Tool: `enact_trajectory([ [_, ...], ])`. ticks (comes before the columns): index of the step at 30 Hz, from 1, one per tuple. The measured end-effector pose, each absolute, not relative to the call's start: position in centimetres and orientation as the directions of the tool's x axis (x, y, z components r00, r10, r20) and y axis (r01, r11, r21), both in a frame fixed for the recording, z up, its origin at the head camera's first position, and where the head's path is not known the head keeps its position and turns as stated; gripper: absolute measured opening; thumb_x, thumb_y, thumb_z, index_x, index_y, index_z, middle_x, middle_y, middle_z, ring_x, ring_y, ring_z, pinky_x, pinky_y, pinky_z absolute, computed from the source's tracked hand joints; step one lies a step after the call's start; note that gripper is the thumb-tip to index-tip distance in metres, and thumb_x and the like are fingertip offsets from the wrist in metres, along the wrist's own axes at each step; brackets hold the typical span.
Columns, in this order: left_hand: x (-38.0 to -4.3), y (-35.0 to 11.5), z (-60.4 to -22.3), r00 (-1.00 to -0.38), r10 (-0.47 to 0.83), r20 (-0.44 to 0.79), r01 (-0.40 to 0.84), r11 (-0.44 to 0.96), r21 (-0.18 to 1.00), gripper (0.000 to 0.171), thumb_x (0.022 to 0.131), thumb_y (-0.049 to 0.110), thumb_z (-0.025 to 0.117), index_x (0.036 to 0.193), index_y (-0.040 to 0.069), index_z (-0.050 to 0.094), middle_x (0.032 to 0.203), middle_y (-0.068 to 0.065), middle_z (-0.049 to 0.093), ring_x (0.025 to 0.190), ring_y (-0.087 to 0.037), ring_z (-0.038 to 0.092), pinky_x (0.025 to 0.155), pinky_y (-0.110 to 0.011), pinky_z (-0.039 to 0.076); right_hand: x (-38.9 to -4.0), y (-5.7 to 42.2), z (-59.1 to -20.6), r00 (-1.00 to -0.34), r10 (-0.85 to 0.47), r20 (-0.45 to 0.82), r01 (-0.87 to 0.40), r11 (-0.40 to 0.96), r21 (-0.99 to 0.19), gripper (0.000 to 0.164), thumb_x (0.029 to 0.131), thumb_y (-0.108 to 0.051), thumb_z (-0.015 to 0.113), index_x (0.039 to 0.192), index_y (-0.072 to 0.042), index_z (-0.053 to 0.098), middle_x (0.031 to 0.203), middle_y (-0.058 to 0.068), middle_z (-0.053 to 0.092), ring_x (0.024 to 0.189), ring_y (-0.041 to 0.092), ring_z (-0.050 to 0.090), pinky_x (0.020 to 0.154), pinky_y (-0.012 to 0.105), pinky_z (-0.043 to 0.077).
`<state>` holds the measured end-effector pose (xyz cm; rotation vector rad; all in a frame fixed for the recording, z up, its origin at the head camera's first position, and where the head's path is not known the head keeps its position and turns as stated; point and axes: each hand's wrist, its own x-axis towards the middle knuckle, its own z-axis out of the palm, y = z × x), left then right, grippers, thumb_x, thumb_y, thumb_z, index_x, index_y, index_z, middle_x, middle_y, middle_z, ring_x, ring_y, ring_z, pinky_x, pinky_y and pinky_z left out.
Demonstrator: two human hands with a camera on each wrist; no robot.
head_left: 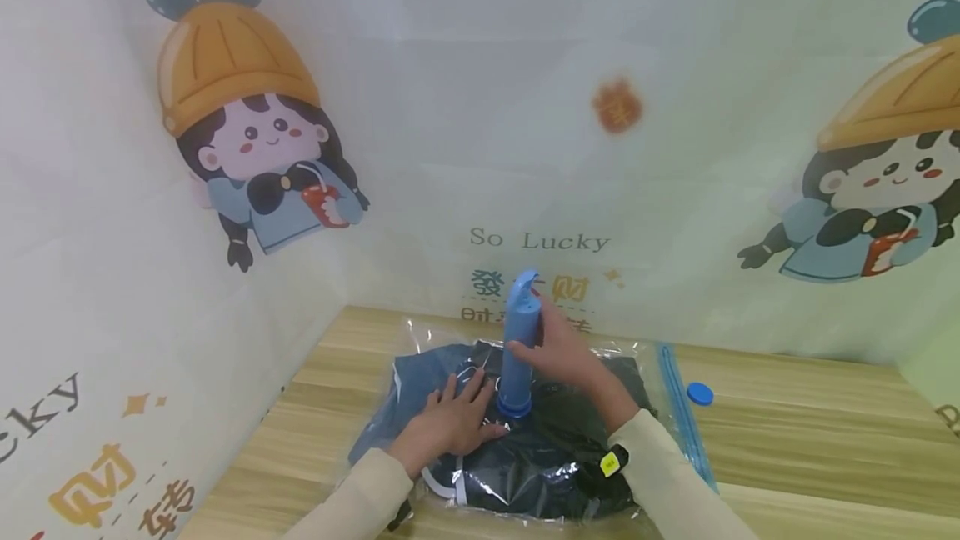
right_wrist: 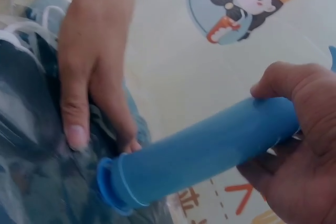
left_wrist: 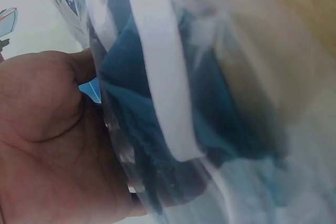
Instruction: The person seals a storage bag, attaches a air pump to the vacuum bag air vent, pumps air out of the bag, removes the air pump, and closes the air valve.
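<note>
A clear plastic storage bag (head_left: 555, 448) lies on the table with dark and blue folded clothes inside. Upright on its middle stands a blue hand pump (head_left: 517, 357), its lower end at the blue valve ring (head_left: 514, 409). My right hand (head_left: 566, 348) grips the pump's upper barrel, thumb across the near side; the right wrist view shows the barrel (right_wrist: 205, 150) in that grasp. Left of the pump, my left hand (head_left: 453, 423) presses on the bag with fingers spread. In the left wrist view, the palm (left_wrist: 47, 140) is beside the plastic, with a white strip (left_wrist: 163, 72) showing.
Along the bag's right edge runs a blue zip seal (head_left: 684, 415). A round blue cap (head_left: 700, 393) lies on the wooden table (head_left: 810, 432) to its right. A printed backdrop (head_left: 450, 148) rises behind the table and on the left.
</note>
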<state>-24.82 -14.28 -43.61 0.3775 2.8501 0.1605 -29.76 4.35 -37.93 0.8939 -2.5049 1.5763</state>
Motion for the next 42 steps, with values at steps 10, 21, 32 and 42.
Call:
enact_trajectory([
  [10, -24.9, -14.1, -43.7, -0.933, 0.267, -0.24, 0.243, 0.962, 0.127, 0.076, 0.101, 0.059, 0.051, 0.159, 0.015, 0.035, 0.167, -0.009, 0.02, 0.148, -0.046, 0.018, 0.113, -0.063, 0.026, -29.3, 2.6, -37.9, -0.887, -0.114, 0.447, -0.445, 0.471, -0.762, 0.066, 0.087, -0.037, 0.083, 0.137, -0.005, 0.054, 0.127, 0.014, 0.061, 0.118, 0.035, 0.059, 0.092, 0.06, 0.05],
  [21, -24.8, -14.2, -43.7, -0.932, 0.265, -0.247, 0.238, 0.962, 0.135, 0.075, 0.101, 0.058, 0.051, 0.16, 0.014, 0.034, 0.167, -0.01, 0.019, 0.148, -0.047, 0.016, 0.113, -0.063, 0.024, -28.9, 2.7, -38.3, -0.84, -0.104, 0.532, -0.505, 0.511, -0.696, 0.062, 0.083, -0.033, 0.087, 0.135, -0.01, 0.061, 0.121, 0.012, 0.062, 0.109, 0.03, 0.057, 0.087, 0.053, 0.053],
  [32, -24.9, -14.3, -43.8, -0.93, 0.266, -0.253, 0.235, 0.961, 0.145, 0.074, 0.102, 0.055, 0.051, 0.16, 0.013, 0.033, 0.168, -0.011, 0.017, 0.148, -0.047, 0.015, 0.114, -0.064, 0.022, -29.3, 3.7, -37.8, -0.867, -0.202, 0.455, -0.497, 0.401, -0.769, 0.061, 0.085, -0.023, 0.086, 0.132, 0.0, 0.055, 0.119, 0.014, 0.065, 0.108, 0.032, 0.065, 0.087, 0.049, 0.056],
  [42, -25.5, -14.5, -44.9, -0.932, 0.273, -0.239, 0.242, 0.958, 0.154, 0.076, 0.102, 0.057, 0.051, 0.161, 0.014, 0.03, 0.168, -0.01, 0.014, 0.148, -0.047, 0.013, 0.114, -0.065, 0.02, -29.7, 4.3, -37.0, -0.841, -0.382, 0.383, -0.521, 0.378, -0.766, 0.064, 0.089, -0.013, 0.081, 0.144, -0.001, 0.051, 0.132, 0.016, 0.062, 0.114, 0.034, 0.065, 0.091, 0.049, 0.055],
])
